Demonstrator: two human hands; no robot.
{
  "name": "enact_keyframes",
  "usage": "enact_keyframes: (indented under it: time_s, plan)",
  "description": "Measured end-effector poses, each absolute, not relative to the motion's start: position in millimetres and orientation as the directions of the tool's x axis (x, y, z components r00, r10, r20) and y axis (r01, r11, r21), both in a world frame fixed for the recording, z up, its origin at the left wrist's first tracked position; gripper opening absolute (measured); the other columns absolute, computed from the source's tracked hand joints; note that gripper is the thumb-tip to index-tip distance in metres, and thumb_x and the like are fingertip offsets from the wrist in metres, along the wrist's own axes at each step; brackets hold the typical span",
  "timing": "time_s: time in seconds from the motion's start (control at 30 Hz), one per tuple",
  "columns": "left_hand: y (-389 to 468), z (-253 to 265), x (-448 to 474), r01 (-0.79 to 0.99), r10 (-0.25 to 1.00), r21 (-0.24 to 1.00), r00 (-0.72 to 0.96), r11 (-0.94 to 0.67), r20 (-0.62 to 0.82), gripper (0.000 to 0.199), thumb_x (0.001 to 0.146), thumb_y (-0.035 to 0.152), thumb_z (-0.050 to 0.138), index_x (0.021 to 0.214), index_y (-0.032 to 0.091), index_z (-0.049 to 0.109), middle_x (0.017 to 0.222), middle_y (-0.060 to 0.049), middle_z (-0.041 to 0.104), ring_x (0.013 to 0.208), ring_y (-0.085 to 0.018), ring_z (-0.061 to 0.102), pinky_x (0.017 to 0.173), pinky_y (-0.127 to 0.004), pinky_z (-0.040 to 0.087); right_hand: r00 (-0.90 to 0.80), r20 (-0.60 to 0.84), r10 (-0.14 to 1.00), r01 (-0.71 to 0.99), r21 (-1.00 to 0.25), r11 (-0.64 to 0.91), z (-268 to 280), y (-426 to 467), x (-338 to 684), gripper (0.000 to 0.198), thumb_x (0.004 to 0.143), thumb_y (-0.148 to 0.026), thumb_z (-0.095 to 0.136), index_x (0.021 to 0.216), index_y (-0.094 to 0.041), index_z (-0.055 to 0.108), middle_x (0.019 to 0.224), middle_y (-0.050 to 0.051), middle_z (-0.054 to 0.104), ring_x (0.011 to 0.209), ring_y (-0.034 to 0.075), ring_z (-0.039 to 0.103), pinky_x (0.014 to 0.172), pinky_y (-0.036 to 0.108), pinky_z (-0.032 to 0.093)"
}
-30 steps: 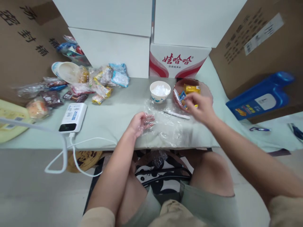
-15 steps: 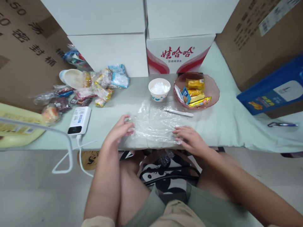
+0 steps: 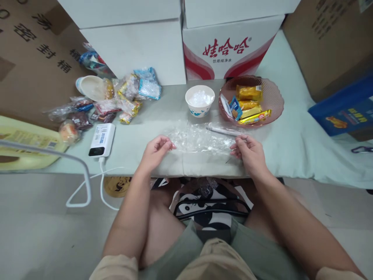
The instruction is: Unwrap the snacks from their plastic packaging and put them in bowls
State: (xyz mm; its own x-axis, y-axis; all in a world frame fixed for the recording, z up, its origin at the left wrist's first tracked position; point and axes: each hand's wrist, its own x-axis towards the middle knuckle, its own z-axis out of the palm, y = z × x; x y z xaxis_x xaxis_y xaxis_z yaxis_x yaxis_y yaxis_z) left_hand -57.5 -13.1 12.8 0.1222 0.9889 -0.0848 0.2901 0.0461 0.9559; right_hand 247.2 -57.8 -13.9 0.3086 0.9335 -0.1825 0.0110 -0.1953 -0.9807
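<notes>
A clear plastic sheet or bag (image 3: 201,138) is stretched between my two hands just above the cloth. My left hand (image 3: 157,151) is closed, pinching its left edge between thumb and fingers. At the other end my right hand (image 3: 249,151) is closed on the right edge. A white pen-like stick (image 3: 223,131) lies at the far side of the plastic, partly overlapped by it. Beyond stands a paper cup (image 3: 199,102) with a blue print, filled with shiny clear material. To its right is a pink glass bowl (image 3: 278,104) holding several yellow snack packets (image 3: 249,93).
Wrapped snacks (image 3: 128,93) and a tipped paper cup (image 3: 92,88) lie at the left. A white power bank (image 3: 101,140) with a cable sits nearer. White cartons (image 3: 131,54) line the back. On the right are a blue package (image 3: 340,112) and a brown box (image 3: 323,58).
Both hands have closed on the plastic's edges and lifted the near edge away from the front of the cloth. The view has shifted slightly.
</notes>
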Motion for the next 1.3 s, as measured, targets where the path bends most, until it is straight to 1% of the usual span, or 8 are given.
enact_keyframes:
  time_s: [0.13,0.27,0.37,0.7,1.0,1.13,1.23,1.3]
  plan:
    - [-2,5,-43,0.257,0.997,0.964,0.016,0.073,-0.08,0.025,0.081,0.044,0.066,0.085,0.023,0.052,0.062,0.003,0.062,0.051,-0.011,0.056,0.052,-0.022,0.043,0.323,-0.067,0.944,0.087,-0.991,-0.1,-16,-59,252,0.036,0.08,-0.057,0.065,0.088,-0.022,0.059,0.077,0.001,0.07,0.064,0.015,0.068,0.056,0.028,0.055]
    - [3,0,-35,0.354,0.991,0.926,-0.078,0.129,-0.108,0.015,0.083,0.034,0.061,0.082,0.022,0.052,0.058,0.005,0.059,0.042,-0.009,0.049,0.047,-0.021,0.037,0.383,-0.089,0.919,0.188,-0.967,-0.172,-15,-55,253,0.036,0.083,-0.056,0.059,0.09,-0.021,0.06,0.078,0.002,0.071,0.049,0.013,0.062,0.044,0.024,0.047]
    - [1,-2,-33,0.428,0.981,0.884,-0.131,0.188,-0.145,0.014,0.082,0.033,0.059,0.078,0.021,0.054,0.057,0.004,0.058,0.041,-0.01,0.048,0.046,-0.023,0.035,0.395,-0.026,0.918,0.354,-0.918,-0.178,-15,-51,254,0.034,0.086,-0.051,0.057,0.095,-0.019,0.063,0.079,0.004,0.073,0.045,0.012,0.059,0.046,0.026,0.048]
    - [-2,-3,-33,0.707,0.979,0.687,-0.199,0.168,-0.034,0.015,0.078,0.036,0.061,0.075,0.022,0.056,0.067,0.001,0.061,0.063,-0.016,0.056,0.065,-0.027,0.041,0.342,0.097,0.935,0.698,-0.692,-0.183,-21,-49,255,0.039,0.082,-0.042,0.061,0.114,-0.021,0.057,0.097,0.008,0.077,0.062,0.023,0.067,0.072,0.041,0.054]
    - [-4,6,-31,0.802,0.961,0.556,-0.275,0.22,0.017,0.021,0.085,0.042,0.057,0.075,0.024,0.053,0.071,-0.003,0.064,0.076,-0.023,0.061,0.076,-0.033,0.043,0.268,0.142,0.953,0.804,-0.578,-0.14,-25,-48,253,0.041,0.084,-0.039,0.056,0.123,-0.023,0.055,0.105,0.008,0.078,0.068,0.027,0.069,0.072,0.043,0.053]
    - [0,4,-32,0.805,0.97,0.575,-0.234,0.15,0.074,0.018,0.082,0.037,0.063,0.093,0.023,0.06,0.101,-0.009,0.07,0.099,-0.028,0.063,0.09,-0.039,0.045,0.262,0.139,0.955,0.811,-0.569,-0.14,-24,-51,254,0.042,0.084,-0.036,0.054,0.124,-0.022,0.056,0.106,0.008,0.078,0.069,0.027,0.069,0.075,0.045,0.054]
    - [4,0,-32,0.787,0.993,0.617,-0.052,-0.026,0.109,0.039,0.079,0.032,0.068,0.116,0.025,0.059,0.125,-0.011,0.067,0.124,-0.032,0.055,0.107,-0.045,0.037,0.245,0.122,0.962,0.818,-0.559,-0.137,-24,-56,256,0.045,0.084,-0.037,0.055,0.126,-0.022,0.055,0.106,0.009,0.077,0.07,0.028,0.07,0.076,0.046,0.054]
    - [6,-4,-31,0.771,0.997,0.633,0.022,-0.064,0.074,0.045,0.079,0.03,0.068,0.123,0.028,0.056,0.128,-0.009,0.067,0.13,-0.032,0.053,0.112,-0.047,0.03,0.25,0.124,0.96,0.816,-0.561,-0.14,-24,-60,258,0.046,0.083,-0.037,0.055,0.127,-0.022,0.055,0.106,0.01,0.077,0.07,0.029,0.071,0.076,0.046,0.054]
